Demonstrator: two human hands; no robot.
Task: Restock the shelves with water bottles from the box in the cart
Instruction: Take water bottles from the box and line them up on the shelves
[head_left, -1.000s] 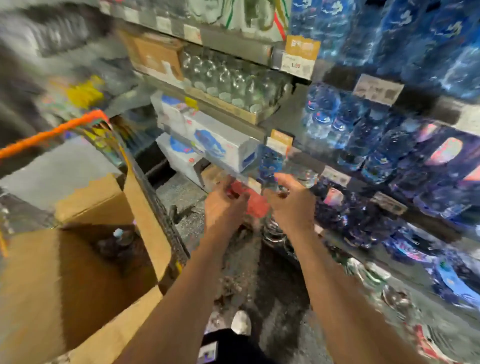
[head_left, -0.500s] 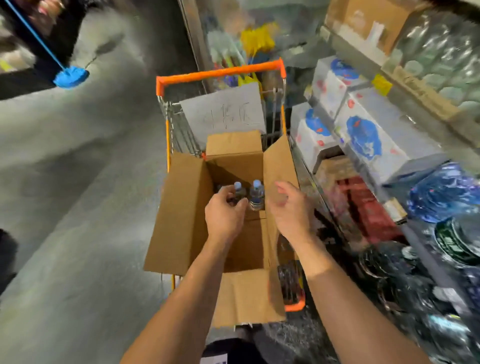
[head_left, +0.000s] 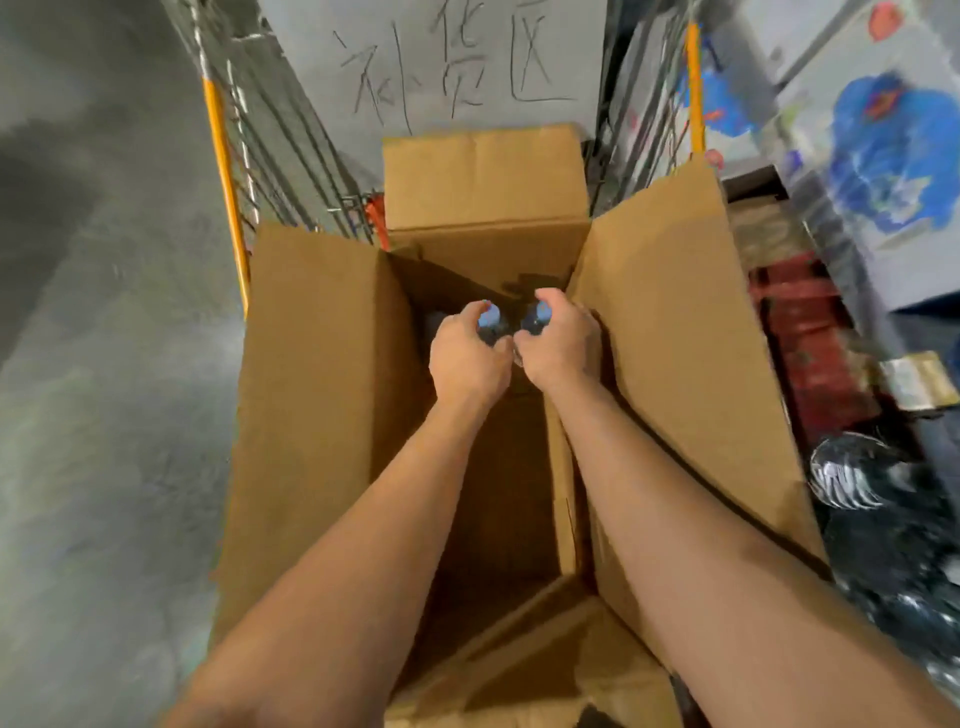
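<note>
Both hands are down in the open box (head_left: 322, 395) in the cart (head_left: 223, 156). The left hand (head_left: 467, 358) has its fingers curled round one bottle's neck (head_left: 489, 318), and the right hand (head_left: 558, 345) round the other (head_left: 535, 316). The bottles stand upright, caps up, side by side, so I'd say straight up is the way out.

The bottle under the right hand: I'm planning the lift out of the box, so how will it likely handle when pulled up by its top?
The bottle is probably slim and smooth, so it may slip: the right hand curls around only its capped top. It looks small, so likely light enough for one hand. The deep cardboard box walls could catch it if it swings.
</note>
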